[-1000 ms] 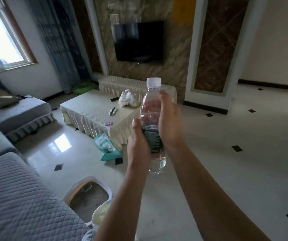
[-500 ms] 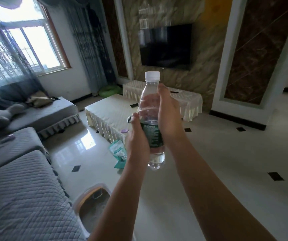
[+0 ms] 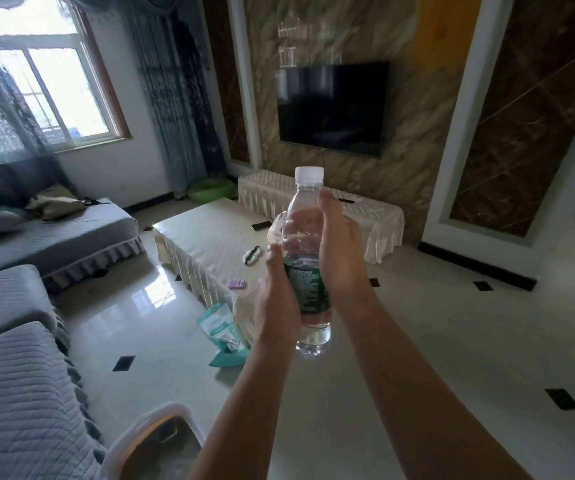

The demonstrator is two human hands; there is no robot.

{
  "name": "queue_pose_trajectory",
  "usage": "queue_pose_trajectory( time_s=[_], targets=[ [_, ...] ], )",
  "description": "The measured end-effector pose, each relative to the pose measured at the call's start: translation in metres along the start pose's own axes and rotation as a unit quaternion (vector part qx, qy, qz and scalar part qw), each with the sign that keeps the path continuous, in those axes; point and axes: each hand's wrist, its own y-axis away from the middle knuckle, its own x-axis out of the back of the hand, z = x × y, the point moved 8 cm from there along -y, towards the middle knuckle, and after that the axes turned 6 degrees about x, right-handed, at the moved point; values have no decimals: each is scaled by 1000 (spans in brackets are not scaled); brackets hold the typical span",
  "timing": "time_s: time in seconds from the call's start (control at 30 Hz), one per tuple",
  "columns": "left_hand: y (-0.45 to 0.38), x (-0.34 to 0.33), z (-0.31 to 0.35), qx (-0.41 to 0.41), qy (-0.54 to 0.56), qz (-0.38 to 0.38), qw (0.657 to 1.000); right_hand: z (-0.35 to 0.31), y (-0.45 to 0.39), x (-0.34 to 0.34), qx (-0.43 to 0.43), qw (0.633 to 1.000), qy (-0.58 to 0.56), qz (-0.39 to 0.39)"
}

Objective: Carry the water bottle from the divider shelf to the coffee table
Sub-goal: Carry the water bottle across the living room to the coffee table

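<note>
I hold a clear water bottle (image 3: 308, 268) with a white cap and green label upright in front of me, in the air over the floor. My left hand (image 3: 276, 299) grips its lower left side and my right hand (image 3: 338, 249) wraps its upper right side. Beyond the bottle stands the coffee table (image 3: 210, 237), low and covered with a cream skirted cloth; its near right corner is hidden behind my hands. The divider shelf is not in view.
On the table lie a dark remote (image 3: 260, 224), a black-and-white item (image 3: 251, 255) and a purple calculator (image 3: 236, 284). A teal bag (image 3: 223, 336) leans at the table's foot. Grey sofas (image 3: 12, 375) line the left; a white bin (image 3: 154, 441) stands near me. A covered TV bench (image 3: 379, 216) sits behind.
The view has swung left and moved toward the coffee table, which now appears larger. Both hands keep the same hold on the bottle.
</note>
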Motion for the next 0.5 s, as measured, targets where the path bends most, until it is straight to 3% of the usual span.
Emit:
queue_pose_trajectory(
  time_s=[0.37, 0.5],
  targets=[
    [-145, 0, 28, -7, 28, -40, 999, 50, -137, -50, 8, 1000, 17, 6],
    [-181, 34, 40, -15, 19, 7, 1000, 74, -167, -88, -2, 1000, -2, -31]
  ],
)
